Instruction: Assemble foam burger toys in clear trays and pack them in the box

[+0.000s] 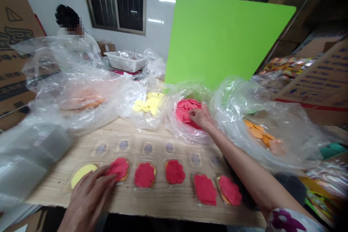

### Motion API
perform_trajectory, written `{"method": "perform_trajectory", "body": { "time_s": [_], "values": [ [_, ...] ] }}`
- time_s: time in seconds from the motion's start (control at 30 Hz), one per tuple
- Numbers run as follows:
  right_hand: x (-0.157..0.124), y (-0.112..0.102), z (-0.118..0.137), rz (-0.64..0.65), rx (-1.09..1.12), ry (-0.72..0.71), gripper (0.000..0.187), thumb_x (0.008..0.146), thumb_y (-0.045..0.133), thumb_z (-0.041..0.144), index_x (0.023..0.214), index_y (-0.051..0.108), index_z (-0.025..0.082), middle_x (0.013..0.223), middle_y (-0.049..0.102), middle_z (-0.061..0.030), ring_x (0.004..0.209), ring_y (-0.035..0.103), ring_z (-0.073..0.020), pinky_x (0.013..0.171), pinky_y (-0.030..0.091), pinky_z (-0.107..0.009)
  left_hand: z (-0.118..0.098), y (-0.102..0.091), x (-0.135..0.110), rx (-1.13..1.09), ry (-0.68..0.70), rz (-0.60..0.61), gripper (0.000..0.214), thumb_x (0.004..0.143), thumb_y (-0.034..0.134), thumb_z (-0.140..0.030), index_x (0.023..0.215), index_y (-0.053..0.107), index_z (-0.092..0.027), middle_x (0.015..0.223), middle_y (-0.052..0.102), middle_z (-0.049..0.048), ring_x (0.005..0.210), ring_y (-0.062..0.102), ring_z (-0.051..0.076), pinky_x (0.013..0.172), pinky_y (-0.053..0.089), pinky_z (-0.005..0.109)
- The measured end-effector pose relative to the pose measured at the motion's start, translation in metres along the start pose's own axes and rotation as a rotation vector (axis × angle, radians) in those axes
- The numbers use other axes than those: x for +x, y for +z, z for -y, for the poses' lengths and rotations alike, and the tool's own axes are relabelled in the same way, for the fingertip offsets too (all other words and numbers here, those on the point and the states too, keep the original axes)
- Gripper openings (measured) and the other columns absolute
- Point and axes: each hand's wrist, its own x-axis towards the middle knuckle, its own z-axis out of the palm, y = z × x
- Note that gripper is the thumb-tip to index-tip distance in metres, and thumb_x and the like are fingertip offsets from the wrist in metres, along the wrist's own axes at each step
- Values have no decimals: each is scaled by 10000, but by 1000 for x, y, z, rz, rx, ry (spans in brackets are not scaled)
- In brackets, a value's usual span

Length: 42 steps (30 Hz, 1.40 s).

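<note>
Table (152, 203) near-left corner: yellow disc (81, 174), left hand (91, 190) fingertips at red flower (120, 168), hold unclear. Near edge, middle: two more flowers (145, 175). Far edge, right of middle: right hand (201, 116) over bagged red pieces (185, 106), pinch unclear. Near-right corner: last two flowers (230, 189).

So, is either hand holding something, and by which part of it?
It cannot be told: the left hand touches a red flower piece near its left edge, the right hand is at the red pile; no grip shows clearly.
</note>
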Motion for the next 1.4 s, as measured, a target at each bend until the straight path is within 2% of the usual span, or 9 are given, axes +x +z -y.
{"method": "perform_trajectory", "body": {
  "time_s": [0.13,0.27,0.37,0.57,0.7,0.8,0.9,1.1,1.4],
  "values": [
    [-7,-30,9,-116,216,27,246,808,530,173,1010,631,76,964,674,-140,764,649,-148,690,512,-282,13,-10,-15,2,-51,-95,271,898,439,-354,1124,572,-288,1181,581,72,1040,590,247,873,486,411],
    [-33,-39,50,-30,591,-75,323,760,639,276,1046,622,129,874,698,-67,711,648,-127,668,526,-267,5,-28,-23,10,-217,-152,222,887,487,-327,1070,587,-249,1120,597,72,1016,596,230,895,488,409],
    [-63,-16,100,149,900,-140,347,630,763,321,928,666,172,781,695,-28,661,632,-125,640,511,-262,-9,-40,-24,-44,-349,-215,175,883,512,-239,1036,588,-202,1108,599,70,1039,587,195,932,479,375],
    [-119,62,204,529,951,-292,332,654,733,379,903,651,175,732,683,-19,646,625,-133,603,498,-261,-9,-46,-39,-112,-501,-263,176,887,514,-210,1040,596,-182,1064,609,70,1028,577,166,930,479,356],
    [-141,97,248,308,727,-617,222,838,560,318,967,647,161,872,703,-62,780,642,-164,745,508,-312,-6,-47,-46,-124,-524,-274,185,896,497,-223,1056,582,-183,1063,608,77,1024,576,172,910,488,358],
    [-160,115,260,127,371,-1010,251,907,435,180,1049,641,159,1016,693,-105,918,629,-207,859,463,-361,-5,-46,-46,-148,-541,-271,201,900,488,-239,1079,565,-188,1086,598,81,1007,582,173,898,495,360],
    [-180,130,260,157,115,-1263,282,900,413,97,1089,619,131,1084,671,-134,973,618,-228,852,464,-360,-5,-44,-46,-188,-577,-268,237,908,471,-236,1132,532,-187,1095,588,86,968,591,161,878,504,345],
    [-189,139,255,245,123,-1210,300,900,395,83,1124,582,152,1088,667,-116,947,628,-209,835,488,-345,3,-41,-43,-110,-472,-270,284,925,426,-221,1197,508,-209,1191,586,100,1119,538,196,963,447,415],
    [-174,138,252,159,103,-1217,309,925,405,158,1210,515,117,1147,626,-137,1102,533,-249,910,442,-405,17,-40,-24,95,-305,-34,301,927,427,-233,1212,514,-185,1196,618,97,1102,500,214,938,397,423]
  ]
}}
